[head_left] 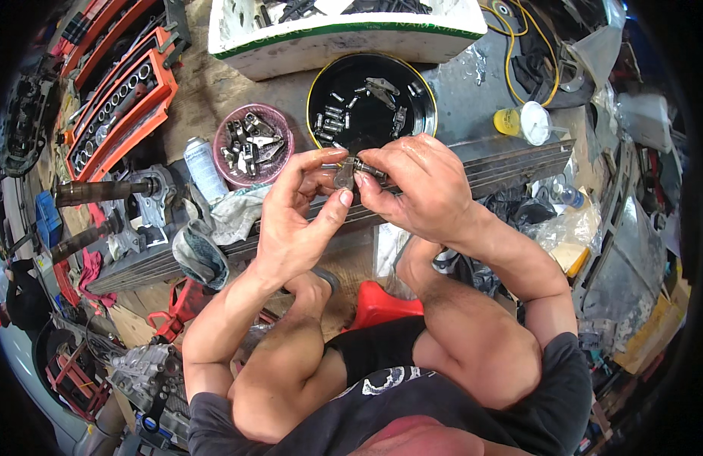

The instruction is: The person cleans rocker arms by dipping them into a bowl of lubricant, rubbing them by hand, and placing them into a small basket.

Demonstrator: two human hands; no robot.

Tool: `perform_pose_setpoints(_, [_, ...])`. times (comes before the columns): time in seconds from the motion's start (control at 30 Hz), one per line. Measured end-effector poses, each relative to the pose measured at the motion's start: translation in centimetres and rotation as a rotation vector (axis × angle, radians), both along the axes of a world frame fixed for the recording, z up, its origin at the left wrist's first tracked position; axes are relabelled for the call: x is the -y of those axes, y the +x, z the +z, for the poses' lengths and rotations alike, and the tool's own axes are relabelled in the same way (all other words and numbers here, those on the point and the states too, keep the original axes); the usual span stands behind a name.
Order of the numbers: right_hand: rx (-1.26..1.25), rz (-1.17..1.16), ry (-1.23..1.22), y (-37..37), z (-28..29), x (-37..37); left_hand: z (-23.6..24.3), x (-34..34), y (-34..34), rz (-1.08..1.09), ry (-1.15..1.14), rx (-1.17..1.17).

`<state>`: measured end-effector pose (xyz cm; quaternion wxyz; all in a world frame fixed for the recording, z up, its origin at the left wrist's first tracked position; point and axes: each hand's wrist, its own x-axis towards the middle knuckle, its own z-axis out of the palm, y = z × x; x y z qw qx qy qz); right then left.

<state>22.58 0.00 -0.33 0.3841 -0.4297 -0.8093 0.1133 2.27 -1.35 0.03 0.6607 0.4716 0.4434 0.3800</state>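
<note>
A cluttered workshop floor lay below. Just this side of the black dish (372, 99), both hands pinched one small metal part (350, 172): left hand (302, 216) gripping its flat end, right hand (416, 186) its pin, long axis running left-right between them.

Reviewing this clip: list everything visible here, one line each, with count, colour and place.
small metal part: one, grey, pinched between both hands at centre
round tray: one, black, behind the hands, holding loose pins and brackets
bowl: one, pink, left of the tray, full of metal pieces
spray can: one, pale blue-white, left of the bowl
foam box: one, white with a green stripe, top centre
socket case: one, orange, top left, open
rag: one, grey, beside the left wrist
long metal bar: one, grey, across the middle under the hands
stool: one, red, under the person
left hand: gripping the part
right hand: gripping the part
</note>
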Motion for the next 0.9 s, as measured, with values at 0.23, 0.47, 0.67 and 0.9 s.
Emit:
perform_pose_setpoints(0.23, [-0.042,0.025,0.023,-0.1,0.2,0.2,-0.5,-0.1,-0.3,-0.012,0.216,-0.049])
perform_pose_setpoints(0.47, [-0.039,0.054,0.084,0.4,0.6,0.6,0.0,-0.7,-0.5,-0.09,0.334,-0.132])
perform_pose_setpoints(0.67, [0.032,0.083,0.061,0.8,0.5,0.6,0.3,-1.9,-1.1,-0.172,0.578,-0.28])
perform_pose_setpoints(0.9, [-0.111,0.039,-0.139,0.4,0.1,0.2,0.7,-1.4,-0.9,-0.081,0.636,-0.492])
